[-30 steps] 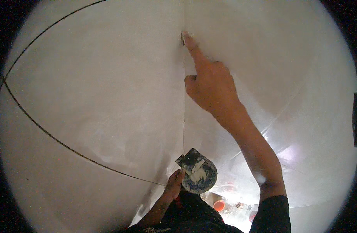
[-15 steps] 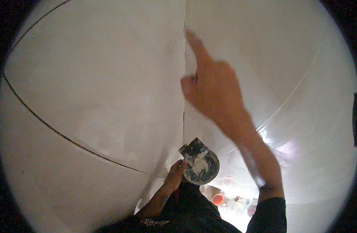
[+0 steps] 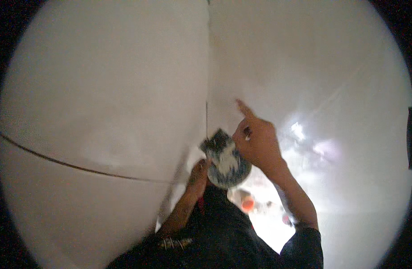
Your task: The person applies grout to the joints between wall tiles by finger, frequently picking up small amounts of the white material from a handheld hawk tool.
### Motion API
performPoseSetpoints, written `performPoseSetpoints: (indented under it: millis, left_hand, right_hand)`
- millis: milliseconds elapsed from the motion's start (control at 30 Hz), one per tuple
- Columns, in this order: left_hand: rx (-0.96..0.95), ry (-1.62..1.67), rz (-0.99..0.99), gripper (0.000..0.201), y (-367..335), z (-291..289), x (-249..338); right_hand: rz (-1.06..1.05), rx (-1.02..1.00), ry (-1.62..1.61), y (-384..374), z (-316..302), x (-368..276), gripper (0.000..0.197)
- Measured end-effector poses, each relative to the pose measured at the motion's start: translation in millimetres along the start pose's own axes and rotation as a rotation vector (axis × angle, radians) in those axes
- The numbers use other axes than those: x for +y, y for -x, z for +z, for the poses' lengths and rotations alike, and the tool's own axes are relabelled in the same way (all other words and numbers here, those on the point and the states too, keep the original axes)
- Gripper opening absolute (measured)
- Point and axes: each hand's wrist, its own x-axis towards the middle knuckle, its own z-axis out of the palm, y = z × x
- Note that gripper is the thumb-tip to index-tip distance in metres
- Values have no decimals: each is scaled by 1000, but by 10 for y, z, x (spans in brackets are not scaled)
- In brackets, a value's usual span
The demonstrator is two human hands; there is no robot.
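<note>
right hand [image 3: 256, 142] pointing by wall seam [image 3: 207, 112] | left hand [image 3: 198, 172] holds round dish [image 3: 227, 165] (blurred)

Round plate [image 3: 227, 167]: a disc smeared with white and dark blotches, likely filler or paste, its surface mottled blue-grey; blurred, so finer detail cannot be told. It is tilted, face turned up toward the camera, held low in the wall corner, just right of the vertical joint.

Flat blade [image 3: 216, 141]: a small dark, squarish tool, flecked with white, lying on the plate's upper left rim and jutting past it toward the joint. Whether it rests loose or is pinned to the plate cannot be told.
</note>
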Motion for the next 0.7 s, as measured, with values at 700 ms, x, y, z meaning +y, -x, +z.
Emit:
performPoseSetpoints:
  millis: [700]
  left_hand:
    - [-28, 47, -1, 53, 33, 235, 8]
  right_hand:
    - [-216, -118, 408, 1228, 820, 944, 77]
